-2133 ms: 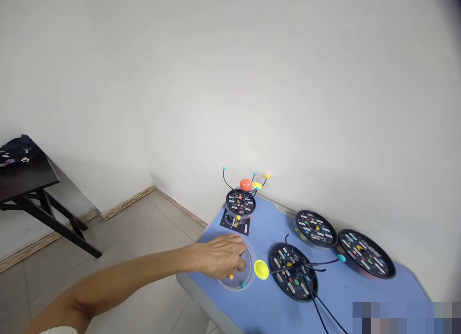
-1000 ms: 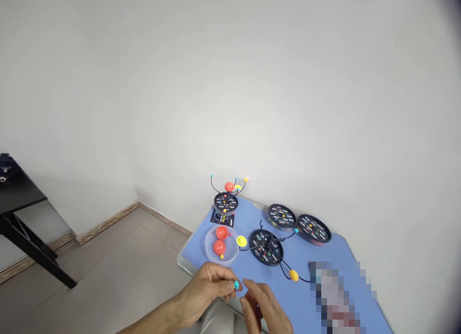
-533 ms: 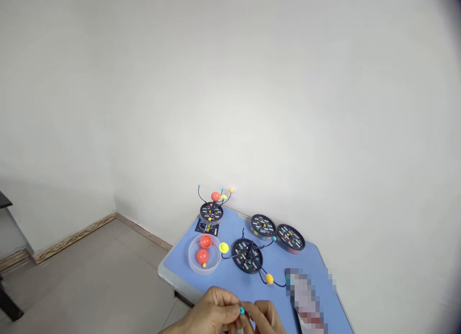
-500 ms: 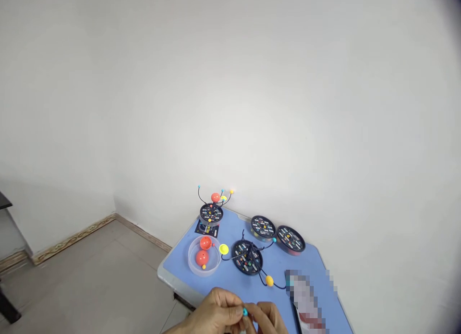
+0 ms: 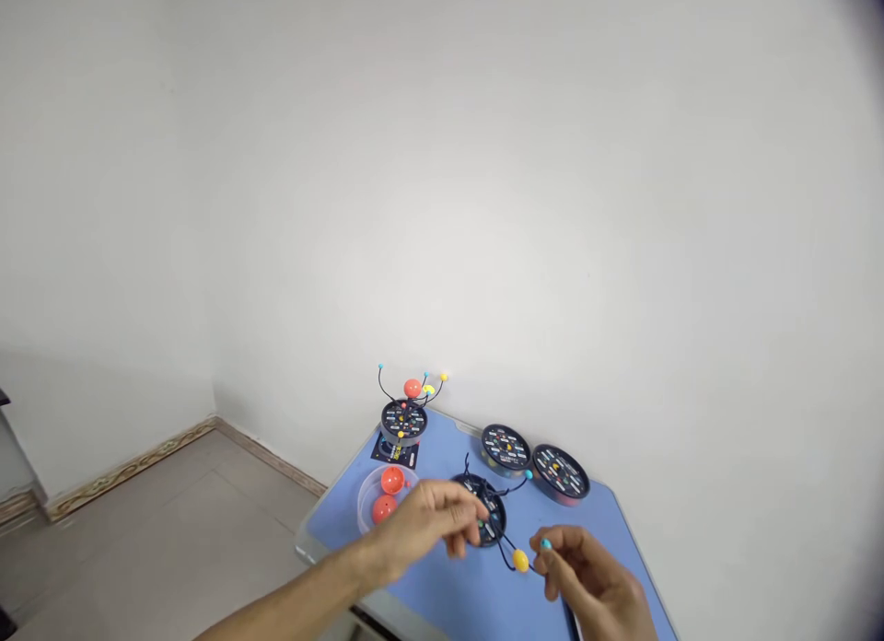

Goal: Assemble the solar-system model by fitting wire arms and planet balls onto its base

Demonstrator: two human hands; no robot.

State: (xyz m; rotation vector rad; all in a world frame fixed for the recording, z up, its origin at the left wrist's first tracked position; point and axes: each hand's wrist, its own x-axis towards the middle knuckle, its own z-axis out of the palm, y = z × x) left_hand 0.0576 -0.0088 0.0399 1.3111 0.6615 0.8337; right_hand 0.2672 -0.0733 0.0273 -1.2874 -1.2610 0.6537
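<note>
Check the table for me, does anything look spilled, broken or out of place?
Nothing stands out. The far model stands upright, two red pieces lie inside the clear tub, and the right hand holds a blue bead. The left hand hides part of the nearer model, so I can't judge that part.

Left hand (image 5: 432, 521) hides part of tub (image 5: 361, 505) and front disc (image 5: 497, 514). Right hand (image 5: 594, 581) cut by bottom edge, covers part of blue bead (image 5: 545, 543). Disc print (image 5: 506, 448) too small to read. Dark strip (image 5: 570, 622) by right hand mostly hidden, unidentifiable.
</note>
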